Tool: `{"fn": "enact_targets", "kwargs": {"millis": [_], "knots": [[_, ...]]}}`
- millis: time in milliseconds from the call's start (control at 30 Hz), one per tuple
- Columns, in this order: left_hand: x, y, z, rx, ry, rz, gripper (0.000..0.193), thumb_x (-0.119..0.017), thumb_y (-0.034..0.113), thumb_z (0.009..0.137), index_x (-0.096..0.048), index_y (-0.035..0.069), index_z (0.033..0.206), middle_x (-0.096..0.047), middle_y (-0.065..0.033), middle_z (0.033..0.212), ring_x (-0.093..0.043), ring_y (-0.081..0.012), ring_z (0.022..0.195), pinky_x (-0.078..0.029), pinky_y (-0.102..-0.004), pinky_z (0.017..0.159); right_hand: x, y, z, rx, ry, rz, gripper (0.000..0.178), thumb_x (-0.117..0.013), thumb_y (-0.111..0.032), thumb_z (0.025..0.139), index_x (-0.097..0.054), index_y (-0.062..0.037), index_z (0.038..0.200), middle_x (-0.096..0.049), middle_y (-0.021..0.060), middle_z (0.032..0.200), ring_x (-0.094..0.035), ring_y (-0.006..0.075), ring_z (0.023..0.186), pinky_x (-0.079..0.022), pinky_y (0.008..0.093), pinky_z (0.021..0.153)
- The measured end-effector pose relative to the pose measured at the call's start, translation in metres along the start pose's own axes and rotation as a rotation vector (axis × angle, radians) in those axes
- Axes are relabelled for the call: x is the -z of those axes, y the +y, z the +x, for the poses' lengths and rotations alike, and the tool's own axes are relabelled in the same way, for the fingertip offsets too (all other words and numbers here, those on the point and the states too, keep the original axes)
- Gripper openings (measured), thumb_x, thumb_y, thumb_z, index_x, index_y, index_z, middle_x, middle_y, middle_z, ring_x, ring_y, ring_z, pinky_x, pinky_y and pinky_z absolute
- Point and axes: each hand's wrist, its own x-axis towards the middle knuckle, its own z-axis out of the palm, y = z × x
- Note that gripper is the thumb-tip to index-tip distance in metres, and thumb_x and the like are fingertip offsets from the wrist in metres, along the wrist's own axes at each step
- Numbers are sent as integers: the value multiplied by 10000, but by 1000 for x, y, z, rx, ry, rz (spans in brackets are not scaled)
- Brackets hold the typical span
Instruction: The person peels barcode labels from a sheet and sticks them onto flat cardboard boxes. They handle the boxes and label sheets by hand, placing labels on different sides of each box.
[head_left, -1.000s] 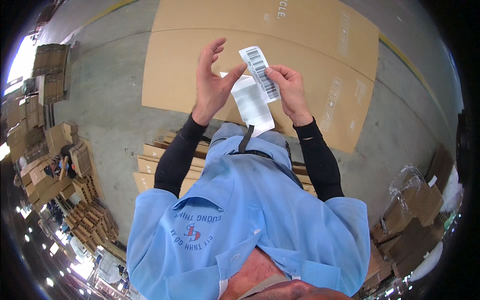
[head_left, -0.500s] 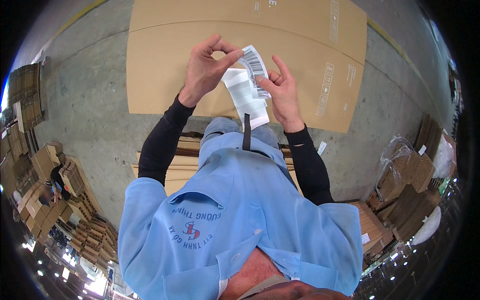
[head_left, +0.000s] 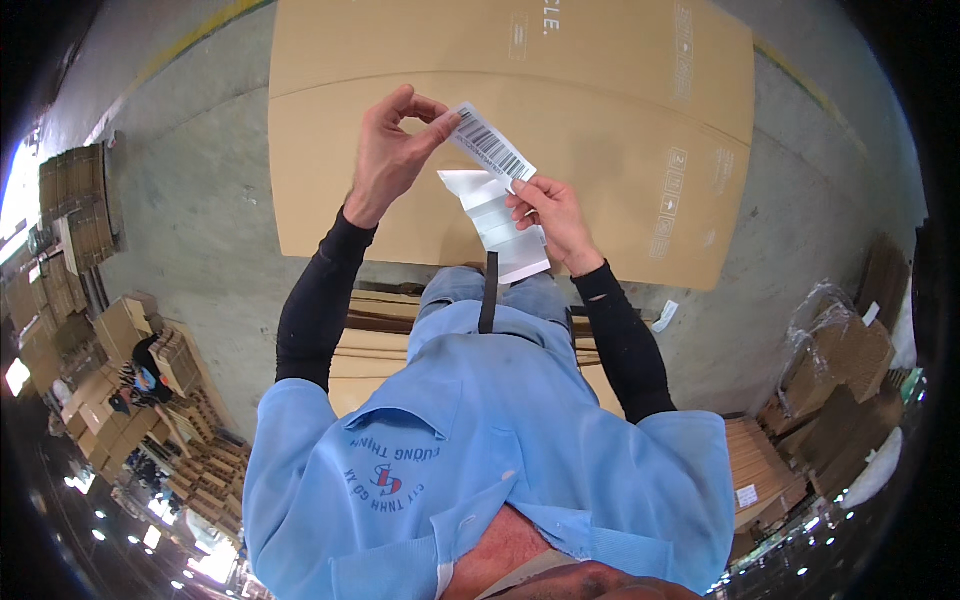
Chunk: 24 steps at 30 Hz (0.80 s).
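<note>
A white barcode label (head_left: 492, 146) is stretched between my two hands above the cardboard. My left hand (head_left: 393, 145) pinches its upper left end between thumb and forefinger. At the lower right end, my right hand (head_left: 556, 216) grips the label with thumb and fingers. Below it hangs a creased strip of white label backing paper (head_left: 497, 222), its right edge by my right fingers; whether they also hold it is hard to see. Under both hands lies a large flat brown carton (head_left: 400, 225) with printed marks.
More flat cardboard (head_left: 375, 345) lies by my legs. A small white paper scrap (head_left: 665, 316) is on the concrete floor at right. Cardboard stacks (head_left: 835, 360) with clear plastic wrap stand on the right. Carton piles and a co-worker (head_left: 147, 378) are at far left.
The label has turned from nearly upright to a flatter slant and is pulled straighter. My right hand has moved down, and my left hand slightly left. The view has shifted a little.
</note>
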Motion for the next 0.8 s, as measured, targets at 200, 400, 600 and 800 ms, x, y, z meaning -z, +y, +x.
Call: {"fn": "enact_targets", "kwargs": {"millis": [200,400,600,800], "knots": [[-8,-22,45,70,-60,282,262,-769,102,865,-548,3,763,-750,-111,832,-667,-127,790,-509,-306,749,20,12,34,99,55,-7,233,-654,-217,983,-729,0,942,-703,44,813,-611,72,676,-513,244,605],[-35,-127,155,-26,-303,502,312,-757,156,858,-516,-17,758,-765,-133,904,-669,-171,732,-497,-353,695,4,62,127,155,302,234,246,-690,-242,960,-734,-8,899,-687,18,774,-581,65,614,-481,233,560],[-82,-246,276,-253,-458,712,330,-737,204,847,-517,-28,767,-761,-114,932,-648,-324,698,-496,-399,672,-7,82,270,172,482,549,245,-693,-250,956,-702,-28,854,-673,19,754,-580,81,602,-469,240,553],[-115,-307,331,-396,-410,827,293,-750,233,836,-623,-30,867,-766,-98,936,-689,-300,774,-525,-403,748,9,74,358,245,576,497,269,-680,-241,949,-671,-13,807,-640,10,713,-556,81,590,-451,242,548]]}}
